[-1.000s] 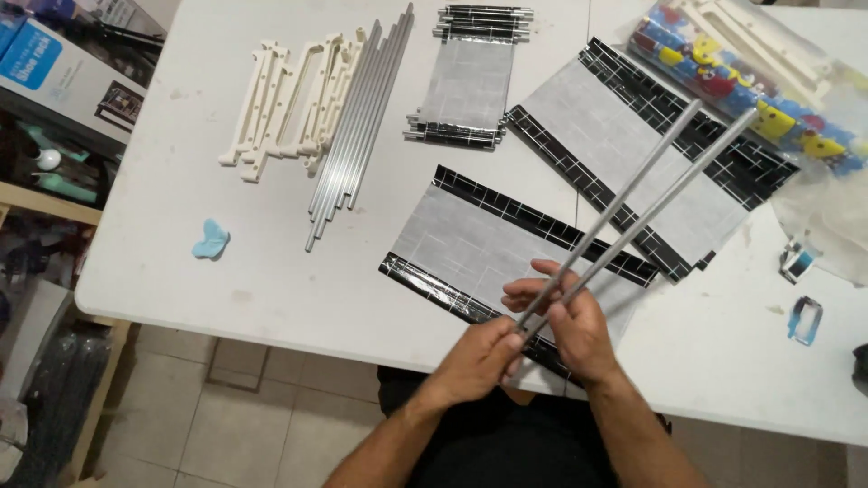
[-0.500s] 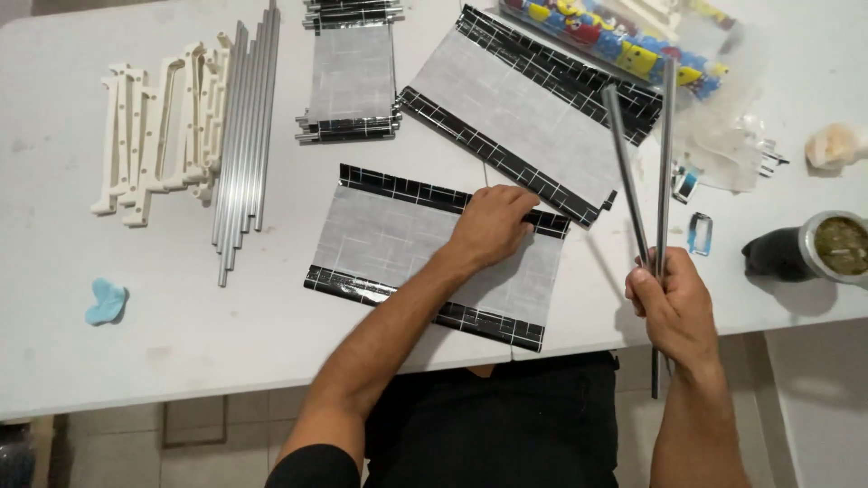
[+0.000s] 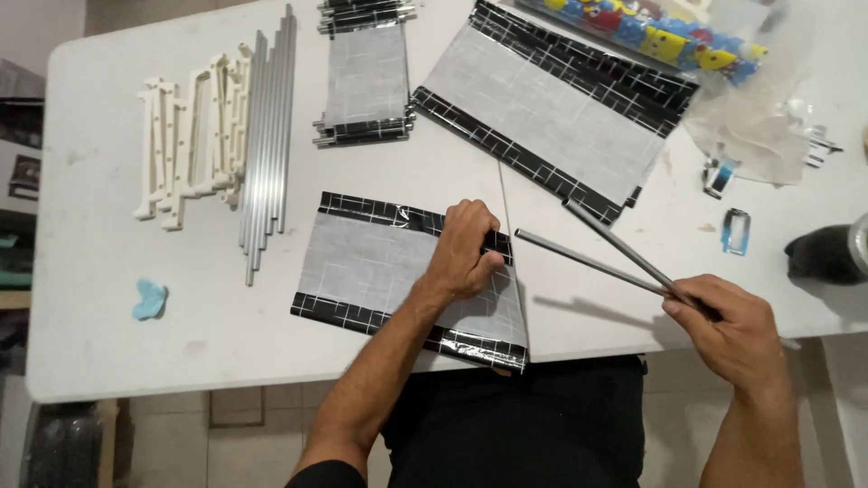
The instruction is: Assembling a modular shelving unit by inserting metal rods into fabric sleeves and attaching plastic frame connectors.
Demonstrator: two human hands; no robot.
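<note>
The left hand (image 3: 463,253) has moved onto the near grey fabric panel with black checked edges (image 3: 380,267), pressing its 3 o'clock end. The right hand (image 3: 728,325) now grips two thin grey metal rods (image 3: 597,248) alone, pointing at 10 o'clock over the white surface (image 3: 108,343).

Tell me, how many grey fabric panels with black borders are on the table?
3: one under the left hand near the front edge, one large at the back right, one small at the back centre.

Bright, even overhead light on the white table (image 3: 117,343), soft shadows, sharp focus, slight edge distortion.
</note>
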